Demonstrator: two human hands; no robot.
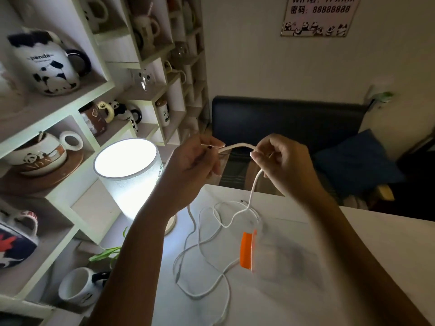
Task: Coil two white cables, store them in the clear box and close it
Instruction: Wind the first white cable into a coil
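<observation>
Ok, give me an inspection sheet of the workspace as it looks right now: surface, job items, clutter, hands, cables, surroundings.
Surface: white tabletop, dimly lit.
Job's things: clear plastic box with orange clasp on the table; whether it is shut cannot be told.
Clutter: lit white cylindrical lamp, green plant leaves.
Grips: left hand and right hand raised, each pinching the held white cable.
Cables: held one trails down to the table; loose white cable loops lie uncoiled beside the box.
Surroundings: shelves of panda mugs, dark sofa, wifi sign.
</observation>
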